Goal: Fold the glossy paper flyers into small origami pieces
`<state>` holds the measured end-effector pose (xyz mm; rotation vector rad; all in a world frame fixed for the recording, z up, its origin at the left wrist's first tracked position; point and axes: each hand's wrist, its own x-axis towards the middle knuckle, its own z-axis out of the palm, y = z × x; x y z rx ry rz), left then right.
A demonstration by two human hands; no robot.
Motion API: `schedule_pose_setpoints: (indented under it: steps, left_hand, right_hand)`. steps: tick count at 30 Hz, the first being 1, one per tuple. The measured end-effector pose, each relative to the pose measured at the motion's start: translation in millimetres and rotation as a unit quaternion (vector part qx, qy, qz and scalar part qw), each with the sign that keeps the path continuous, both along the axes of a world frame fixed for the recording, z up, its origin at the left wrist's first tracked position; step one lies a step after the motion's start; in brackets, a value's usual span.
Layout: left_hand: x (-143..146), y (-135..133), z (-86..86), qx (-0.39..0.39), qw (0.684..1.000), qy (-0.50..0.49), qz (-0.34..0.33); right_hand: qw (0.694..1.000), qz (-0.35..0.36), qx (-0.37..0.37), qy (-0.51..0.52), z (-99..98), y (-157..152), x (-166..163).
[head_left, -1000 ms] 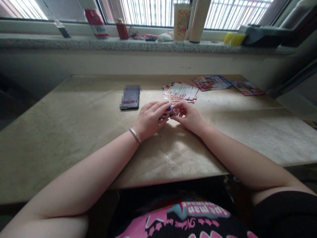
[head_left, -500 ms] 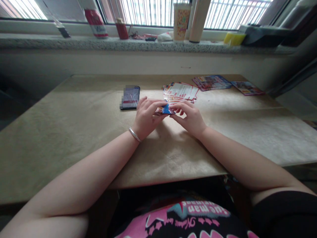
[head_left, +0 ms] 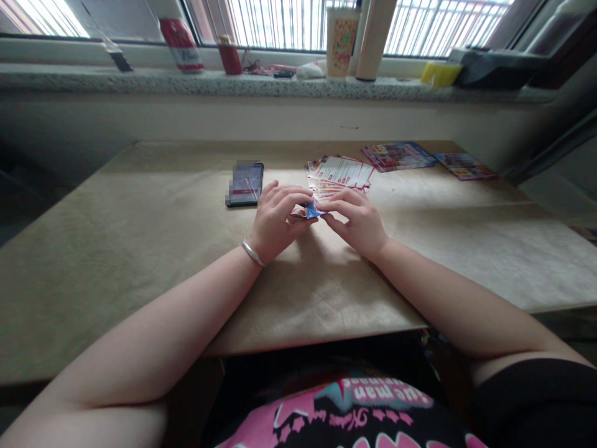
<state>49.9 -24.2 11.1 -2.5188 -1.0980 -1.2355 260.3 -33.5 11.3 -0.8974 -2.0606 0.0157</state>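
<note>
Both hands meet over the table around a small folded printed piece (head_left: 313, 210), blue with some red and white. It looks like a card or wrapper; which one I cannot tell. My left hand (head_left: 278, 214), with a silver bangle at the wrist, is closed on its left part. From the other side, the thumb and fingers of my right hand (head_left: 355, 218) pinch its right edge. Fingers cover much of the piece. Just beyond lies a fanned pile of cards (head_left: 342, 171), white with red borders.
A phone (head_left: 246, 184) rests left of the cards. At the far right lie a stack of colourful cards (head_left: 401, 155) and another small card pile (head_left: 466, 166). Along the windowsill (head_left: 261, 88) stand a red can (head_left: 181, 45), a patterned cup (head_left: 342, 40) and a yellow object (head_left: 440, 73).
The blue part between my fingers has changed shape and shows less than before. My right fingers have shifted slightly left over it. Things on the table stay where they were.
</note>
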Motion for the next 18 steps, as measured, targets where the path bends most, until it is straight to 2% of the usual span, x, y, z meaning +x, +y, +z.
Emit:
schedule_pose_setpoints:
  steps: [3, 7, 10, 18]
  left_hand:
    - [-0.4, -2.4, 2.3, 0.025, 1.0, 0.0, 0.002]
    - [0.8, -5.4, 3.8, 0.026, 0.999, 0.036, 0.006]
    - [1.9, -5.8, 3.4, 0.024, 0.999, 0.026, -0.002]
    - [3.1, -5.1, 2.2, 0.009, 0.999, 0.013, 0.039]
  right_hand:
    - [1.0, -0.009, 0.006, 0.007, 1.3, -0.5, -0.3]
    - [1.0, -0.015, 0.019, 0.014, 1.5, 0.1, 0.0]
    - [0.999, -0.023, 0.018, 0.016, 2.0, 0.4, 1.3]
    - [0.998, -0.015, 0.042, 0.033, 5.4, -1.9, 1.1]
